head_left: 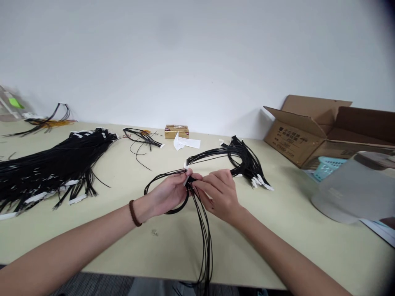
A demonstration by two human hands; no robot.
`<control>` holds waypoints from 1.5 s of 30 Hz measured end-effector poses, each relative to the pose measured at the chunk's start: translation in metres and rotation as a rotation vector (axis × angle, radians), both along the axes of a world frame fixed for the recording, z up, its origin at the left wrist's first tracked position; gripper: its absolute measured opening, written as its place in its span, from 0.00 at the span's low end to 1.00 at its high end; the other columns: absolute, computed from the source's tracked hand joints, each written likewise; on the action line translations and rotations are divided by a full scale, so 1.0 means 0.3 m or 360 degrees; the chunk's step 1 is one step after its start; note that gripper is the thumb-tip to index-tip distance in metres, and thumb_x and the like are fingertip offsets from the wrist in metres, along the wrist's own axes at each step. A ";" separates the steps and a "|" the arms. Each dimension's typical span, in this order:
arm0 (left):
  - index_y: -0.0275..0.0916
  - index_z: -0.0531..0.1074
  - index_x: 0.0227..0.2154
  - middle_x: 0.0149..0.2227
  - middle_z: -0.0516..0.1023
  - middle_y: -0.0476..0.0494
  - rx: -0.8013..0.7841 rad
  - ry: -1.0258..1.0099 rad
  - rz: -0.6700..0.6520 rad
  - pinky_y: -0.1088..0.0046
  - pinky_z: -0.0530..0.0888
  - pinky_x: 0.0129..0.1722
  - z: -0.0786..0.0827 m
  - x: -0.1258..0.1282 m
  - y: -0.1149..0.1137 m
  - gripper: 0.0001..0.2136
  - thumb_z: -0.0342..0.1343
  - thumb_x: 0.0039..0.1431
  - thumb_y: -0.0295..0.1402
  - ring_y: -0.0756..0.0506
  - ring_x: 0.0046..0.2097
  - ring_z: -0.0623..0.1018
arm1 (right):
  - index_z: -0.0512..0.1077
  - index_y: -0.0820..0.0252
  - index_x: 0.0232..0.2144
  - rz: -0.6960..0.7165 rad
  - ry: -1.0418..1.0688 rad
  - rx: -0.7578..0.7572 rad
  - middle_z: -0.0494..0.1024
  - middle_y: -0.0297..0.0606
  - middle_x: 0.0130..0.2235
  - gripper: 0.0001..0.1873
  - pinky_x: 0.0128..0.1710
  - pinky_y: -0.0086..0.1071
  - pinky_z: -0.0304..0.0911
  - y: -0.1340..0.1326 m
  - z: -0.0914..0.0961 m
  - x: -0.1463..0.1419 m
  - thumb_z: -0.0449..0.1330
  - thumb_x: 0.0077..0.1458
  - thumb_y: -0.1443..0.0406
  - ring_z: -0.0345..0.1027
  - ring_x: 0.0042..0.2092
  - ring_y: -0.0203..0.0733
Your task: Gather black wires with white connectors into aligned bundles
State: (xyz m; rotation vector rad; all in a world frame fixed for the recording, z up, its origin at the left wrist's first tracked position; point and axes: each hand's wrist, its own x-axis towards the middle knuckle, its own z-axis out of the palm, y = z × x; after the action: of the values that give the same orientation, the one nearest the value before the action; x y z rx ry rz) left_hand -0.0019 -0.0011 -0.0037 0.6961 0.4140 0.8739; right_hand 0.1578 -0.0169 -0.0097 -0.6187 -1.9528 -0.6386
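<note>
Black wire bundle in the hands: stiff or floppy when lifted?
The black wire bundle is likely floppy: its strands droop past the near edge of the table. It may spring a little, since the wire loop beside the left hand holds a rounded curve. Strands hang partly apart, so they could splay or snag.

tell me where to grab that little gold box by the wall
Probably by its two short ends, coming from above: the gold box lies low and flat with a long side facing the viewer, its far side is close to the wall, and white paper partly covers its front.
</note>
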 end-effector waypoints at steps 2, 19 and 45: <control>0.36 0.70 0.26 0.35 0.75 0.46 0.0008 0.0013 0.0074 0.73 0.67 0.39 0.003 0.001 0.002 0.03 0.53 0.54 0.28 0.51 0.34 0.73 | 0.67 0.58 0.36 0.0143 0.0109 -0.0191 0.74 0.34 0.31 0.10 0.33 0.32 0.58 0.003 0.001 0.002 0.55 0.51 0.74 0.63 0.33 0.35; 0.36 0.67 0.28 0.42 0.75 0.40 0.0079 0.0440 0.0556 0.68 0.64 0.44 -0.030 0.001 0.021 0.04 0.49 0.56 0.29 0.46 0.43 0.74 | 0.71 0.59 0.36 0.0251 0.1961 -0.0609 0.62 0.27 0.23 0.14 0.16 0.23 0.46 0.067 0.145 0.147 0.55 0.53 0.56 0.51 0.20 0.26; 0.36 0.72 0.33 0.40 0.75 0.40 0.0593 0.0384 0.0303 0.72 0.65 0.37 -0.029 0.014 -0.025 0.12 0.48 0.57 0.39 0.45 0.41 0.73 | 0.72 0.61 0.30 -0.0108 0.0147 0.0008 0.62 0.29 0.17 0.04 0.22 0.28 0.47 0.012 0.036 0.015 0.58 0.51 0.72 0.46 0.23 0.32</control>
State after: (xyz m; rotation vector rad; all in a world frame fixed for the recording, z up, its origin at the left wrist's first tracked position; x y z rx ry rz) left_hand 0.0023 -0.0085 -0.0125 1.1258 0.5456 1.0645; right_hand 0.1624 -0.0132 0.0010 -0.7019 -1.8506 -0.6458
